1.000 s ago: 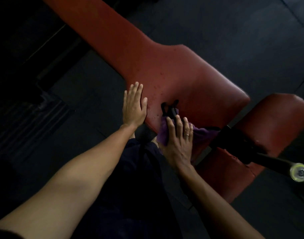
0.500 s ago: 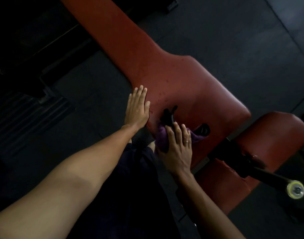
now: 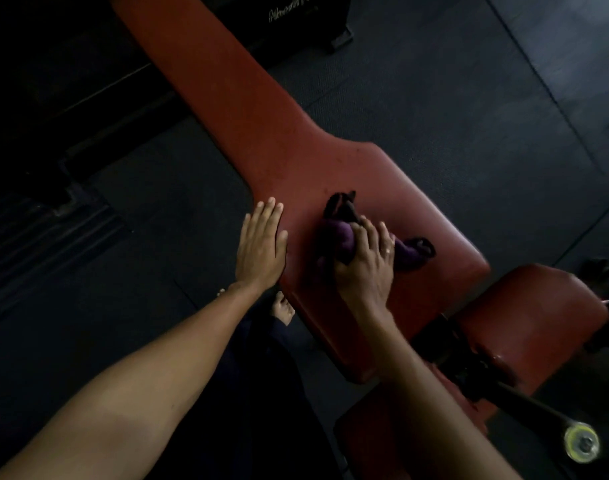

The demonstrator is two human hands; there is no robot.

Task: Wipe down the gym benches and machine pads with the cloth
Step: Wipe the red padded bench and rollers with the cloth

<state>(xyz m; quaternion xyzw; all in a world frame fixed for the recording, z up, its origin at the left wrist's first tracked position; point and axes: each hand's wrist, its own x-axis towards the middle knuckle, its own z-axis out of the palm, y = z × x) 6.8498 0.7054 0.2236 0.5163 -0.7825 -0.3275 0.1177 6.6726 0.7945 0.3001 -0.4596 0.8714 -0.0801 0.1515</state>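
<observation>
- While the head camera looks steeply down on my feed, I see the left hand [image 3: 260, 247] laid flat, fingers straight and together, against the near-left edge of the red bench pad [image 3: 296, 143], just where its narrow part widens.
- The right hand [image 3: 363, 268] sits on the wide part of that pad, fingers curled over the cloth [image 3: 341, 237], gripping the bunched fabric and holding it down on the upholstery. A ring [image 3: 387, 251] shows on one finger.
- The cloth is purple with black ends. One dark end sticks out beyond the fingertips and another lies to the right of the hand. It is near the left hand but apart from it.
- The bench pad runs from the top left of my view toward the lower right, dull red with small dark specks near the cloth.
- A second red pad [image 3: 535, 317] sits to the right, parted from the first by a dark gap.
- A dark bar [image 3: 524, 407] crosses the lower right and ends in a pale yellowish round cap [image 3: 580, 443].
- A bare foot [image 3: 283, 308] stands on the dark floor [image 3: 469, 98] just below the left hand, beside the bench edge.
- At the top, dark equipment [image 3: 296, 15] carries faint lettering I cannot read.
</observation>
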